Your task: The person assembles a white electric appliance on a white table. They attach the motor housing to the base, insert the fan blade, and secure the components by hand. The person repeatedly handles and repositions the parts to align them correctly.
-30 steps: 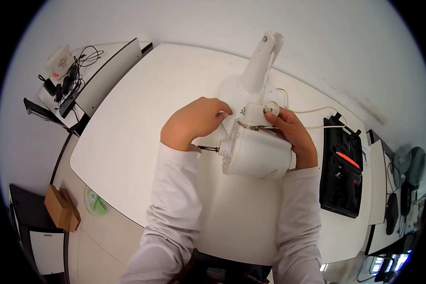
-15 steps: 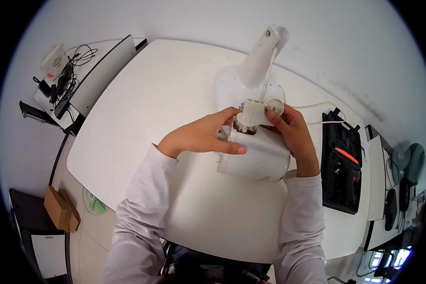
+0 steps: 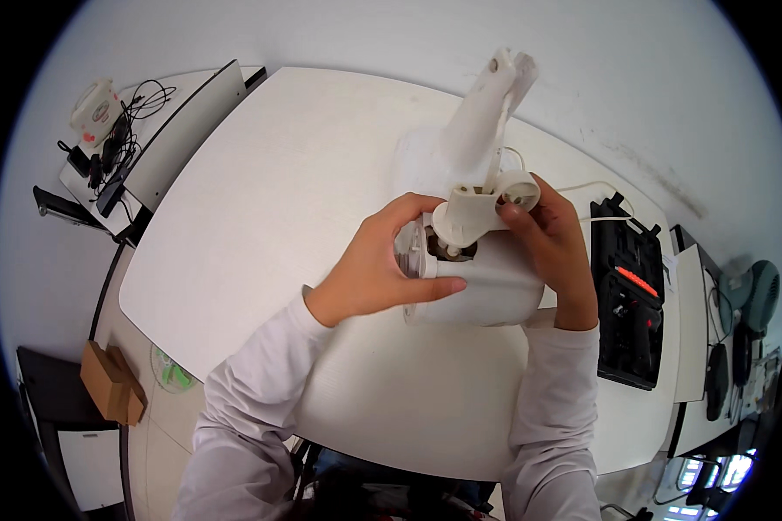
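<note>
Over the near middle of the table I hold a white rounded appliance housing (image 3: 500, 276), lying on its side, with an opening showing metal parts inside. My left hand (image 3: 365, 269) is closed round its left end, thumb along the front and fingers behind. A white plastic pivot bracket (image 3: 469, 217) with a round hollow end sits over the opening. My right hand (image 3: 558, 247) pinches that round end, thumb on its near side; some fingers are hidden behind. A cord (image 3: 500, 156) runs from the bracket up into a white upright stand (image 3: 480, 117) with a forked top.
An open black tool case (image 3: 627, 321) with an orange-red strip (image 3: 637, 281) lies at the table's right. A pale cord (image 3: 586, 185) trails toward it. Side tables hold black cables (image 3: 117, 143) at left and a grey-green appliance (image 3: 760, 295) at right. A cardboard box (image 3: 111, 382) is lower left.
Both hands have shifted slightly right with the housing. The bracket has tilted, turning its round end more toward me. The stand's top has moved slightly right.
</note>
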The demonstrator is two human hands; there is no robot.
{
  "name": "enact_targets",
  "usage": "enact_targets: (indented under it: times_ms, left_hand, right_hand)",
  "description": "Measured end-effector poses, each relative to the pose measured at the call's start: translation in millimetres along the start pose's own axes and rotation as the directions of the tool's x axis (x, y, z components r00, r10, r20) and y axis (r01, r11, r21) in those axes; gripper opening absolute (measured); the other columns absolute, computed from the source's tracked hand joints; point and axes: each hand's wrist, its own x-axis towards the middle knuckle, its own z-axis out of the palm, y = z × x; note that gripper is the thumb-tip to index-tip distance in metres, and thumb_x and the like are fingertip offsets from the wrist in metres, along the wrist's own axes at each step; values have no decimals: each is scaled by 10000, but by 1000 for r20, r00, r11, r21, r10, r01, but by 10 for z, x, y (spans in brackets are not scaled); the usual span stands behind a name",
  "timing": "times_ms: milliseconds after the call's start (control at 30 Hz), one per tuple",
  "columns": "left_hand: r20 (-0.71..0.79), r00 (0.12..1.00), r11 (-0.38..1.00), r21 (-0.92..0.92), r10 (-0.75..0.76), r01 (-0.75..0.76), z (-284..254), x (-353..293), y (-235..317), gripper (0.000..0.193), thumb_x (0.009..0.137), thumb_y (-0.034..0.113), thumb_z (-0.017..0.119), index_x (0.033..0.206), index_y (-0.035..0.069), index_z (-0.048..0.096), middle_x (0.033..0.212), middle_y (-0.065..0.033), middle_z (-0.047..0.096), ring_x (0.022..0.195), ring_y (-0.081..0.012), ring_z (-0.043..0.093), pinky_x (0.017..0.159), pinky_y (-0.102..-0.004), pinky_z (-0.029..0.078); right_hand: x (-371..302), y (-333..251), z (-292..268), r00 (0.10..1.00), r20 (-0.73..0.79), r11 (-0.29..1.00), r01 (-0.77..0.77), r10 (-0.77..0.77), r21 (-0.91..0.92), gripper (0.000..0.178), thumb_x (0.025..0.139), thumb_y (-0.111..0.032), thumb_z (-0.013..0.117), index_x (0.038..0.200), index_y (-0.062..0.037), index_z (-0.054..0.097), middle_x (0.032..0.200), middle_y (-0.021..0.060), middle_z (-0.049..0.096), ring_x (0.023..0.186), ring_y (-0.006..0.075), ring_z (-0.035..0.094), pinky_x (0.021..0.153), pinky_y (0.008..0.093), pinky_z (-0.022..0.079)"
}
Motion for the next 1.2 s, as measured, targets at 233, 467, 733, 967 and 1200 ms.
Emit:
enact_targets:
  times_ms: [233,467,733,967,1200]
  left_hand:
    - [-52,997,997,55,51,-48,78,-23,97,633,668,226,834,1188,9,547,1086,-98,608,1006,-196,593,894,-325,464]
    - [-7,1000,1000,20,-7,7,64,-41,57,606,686,207,824,1185,-2,553,1082,-109,604,1007,-192,590,889,-323,468]
    - [-49,998,1000,-3,25,-25,124,-37,-6,632,704,225,814,1235,10,547,1059,-93,571,1021,-211,568,892,-334,451]
    - [-102,992,993,101,74,-64,177,-57,8,627,696,236,815,1220,10,554,1032,-111,572,992,-232,573,868,-335,456]
    - [-154,982,936,349,108,-48,317,-132,176,667,654,298,828,1176,-20,560,1011,-135,575,893,-282,596,761,-348,493]
  right_hand:
    - [-12,-25,-52,1000,29,999,2,-4,54,196,940,-161,607,1052,0,607,948,30,645,887,93,579,826,250,471]
    - [-18,-133,31,996,21,992,-89,88,93,220,950,-188,597,1049,9,597,957,43,643,886,97,597,758,249,515]
    - [-37,-182,150,991,-132,992,-47,32,-115,227,961,-208,577,1038,6,579,797,44,638,748,116,617,703,250,502]
    - [-57,-219,86,996,-85,960,-59,37,-274,289,971,-180,540,1224,-51,486,957,77,633,845,155,610,761,282,501]
    - [-167,-401,-124,971,222,960,147,-93,-238,566,885,-113,609,1395,-94,365,1270,108,483,1126,219,497,995,387,398]
